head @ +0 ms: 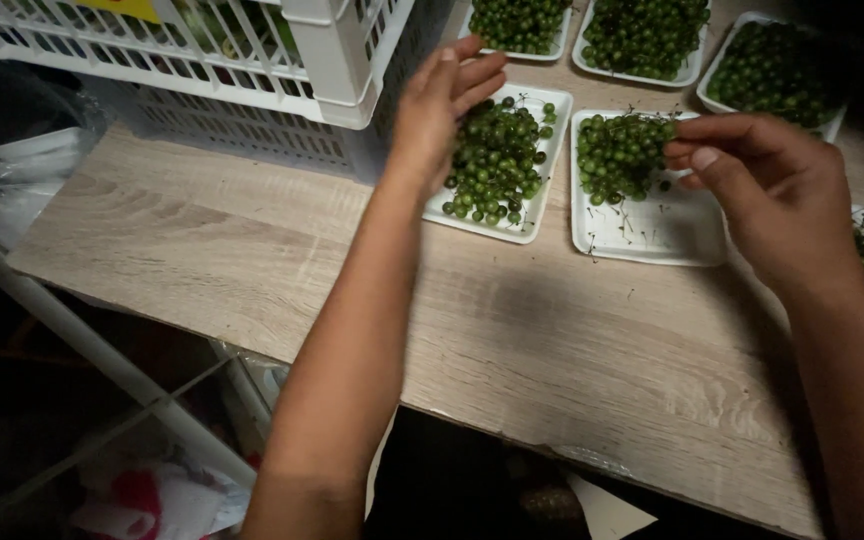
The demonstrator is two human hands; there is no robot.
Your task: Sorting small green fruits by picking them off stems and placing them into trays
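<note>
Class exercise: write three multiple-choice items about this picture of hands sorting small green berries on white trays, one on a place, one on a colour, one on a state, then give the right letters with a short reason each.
1. Where does the white crate stand?
A. Far left of the table
B. On the floor
C. On the trays

2. What colour are the berries?
A. Red
B. Green
C. Yellow

3. How full is the tray under the right hand?
A. Heaped all over
B. Bare of berries
C. Partly filled, near half bare

Answers:
1 A: the crate rests on the wooden table, left of the left hand.
2 B: every tray holds green berries.
3 C: berries lie only at its far end; loose stems dot the near part.
</note>
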